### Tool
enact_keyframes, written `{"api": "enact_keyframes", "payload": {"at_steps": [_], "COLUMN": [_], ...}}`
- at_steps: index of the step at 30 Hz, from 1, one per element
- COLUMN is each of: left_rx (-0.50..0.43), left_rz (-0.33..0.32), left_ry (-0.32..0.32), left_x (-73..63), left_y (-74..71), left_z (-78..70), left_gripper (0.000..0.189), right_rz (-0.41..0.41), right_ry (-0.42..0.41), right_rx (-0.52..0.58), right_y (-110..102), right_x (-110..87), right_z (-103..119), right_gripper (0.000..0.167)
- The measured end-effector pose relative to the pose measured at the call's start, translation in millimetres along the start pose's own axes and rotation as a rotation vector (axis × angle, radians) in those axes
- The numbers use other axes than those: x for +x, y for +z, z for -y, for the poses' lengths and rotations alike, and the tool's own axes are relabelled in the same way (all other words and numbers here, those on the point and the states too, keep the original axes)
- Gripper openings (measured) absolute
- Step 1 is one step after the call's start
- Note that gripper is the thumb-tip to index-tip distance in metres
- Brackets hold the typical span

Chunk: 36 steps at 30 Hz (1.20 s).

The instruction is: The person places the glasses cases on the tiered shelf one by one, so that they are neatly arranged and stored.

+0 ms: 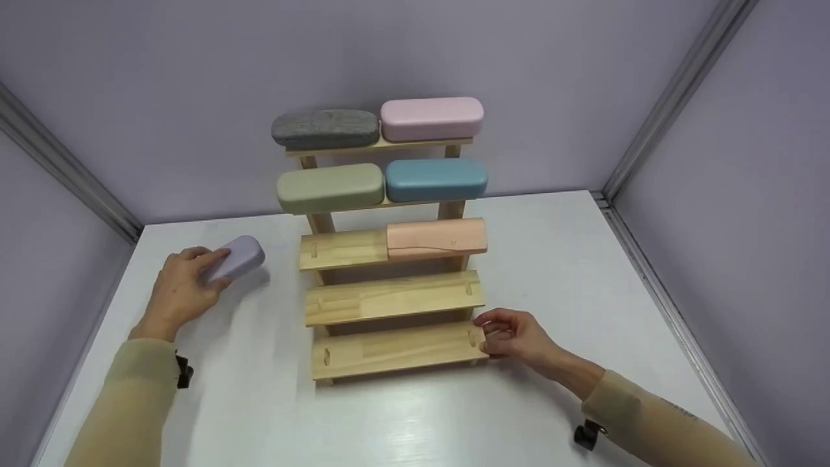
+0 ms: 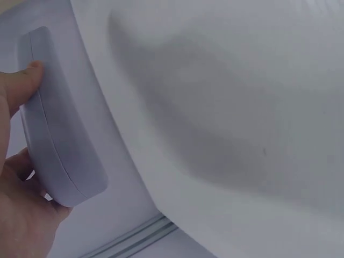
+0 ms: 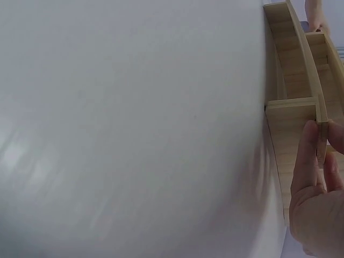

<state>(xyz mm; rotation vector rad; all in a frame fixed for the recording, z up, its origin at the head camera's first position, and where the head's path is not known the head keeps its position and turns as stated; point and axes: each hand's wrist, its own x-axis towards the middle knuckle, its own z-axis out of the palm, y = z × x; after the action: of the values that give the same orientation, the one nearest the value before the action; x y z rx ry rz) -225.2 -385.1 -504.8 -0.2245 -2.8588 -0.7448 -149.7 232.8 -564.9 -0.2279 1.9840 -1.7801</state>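
My left hand (image 1: pixel 185 285) grips a lavender glasses case (image 1: pixel 241 258), held above the white table to the left of a stepped wooden rack (image 1: pixel 395 295). In the left wrist view the thumb lies on one side of the case (image 2: pixel 64 118), with other fingers around its lower part. A seam runs along the case, which is closed. My right hand (image 1: pixel 519 340) pinches the right end of the rack's lowest shelf (image 1: pixel 402 350). In the right wrist view its thumb and fingers (image 3: pixel 305 156) are on both faces of that shelf's end.
On the rack's top tier sit a grey case (image 1: pixel 327 128) and a pink case (image 1: pixel 433 119). Below them are a green case (image 1: pixel 332 187) and a blue case (image 1: pixel 437 179). A peach case (image 1: pixel 436 237) occupies the third tier's right half. Pale walls enclose the white table (image 1: pixel 551 259).
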Motion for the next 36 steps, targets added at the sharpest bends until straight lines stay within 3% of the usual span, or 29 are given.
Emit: {"api": "enact_keyframes", "payload": {"at_steps": [3,11,20,29,36], "left_rx": [0.004,0.017,0.011,-0.016,0.005], "left_rz": [-0.017,-0.077,-0.123,-0.098,-0.021], "left_ry": [0.046,0.243,0.398,0.529,0.543], "left_x": [-1.0,-10.2,-22.8,-14.7,4.3], "left_y": [-13.3,-42.4,-60.5,-45.4,-25.3], "left_z": [-12.1,-51.1,-100.6,-146.1,-167.8], "left_gripper": [0.054,0.051,0.053,0.053,0.053], "right_rz": [0.0,0.008,0.024,0.015,0.007], "right_ry": [0.004,-0.011,0.0,0.003,0.01], "right_rx": [0.001,0.0,0.038,0.044,0.033], "right_y": [-1,-1,-2,-1,-1], "right_x": [0.7,2.6,2.4,1.9,2.0], "right_z": [0,-1,-2,-1,-1], "right_gripper": [0.051,0.051,0.053,0.052,0.051]}}
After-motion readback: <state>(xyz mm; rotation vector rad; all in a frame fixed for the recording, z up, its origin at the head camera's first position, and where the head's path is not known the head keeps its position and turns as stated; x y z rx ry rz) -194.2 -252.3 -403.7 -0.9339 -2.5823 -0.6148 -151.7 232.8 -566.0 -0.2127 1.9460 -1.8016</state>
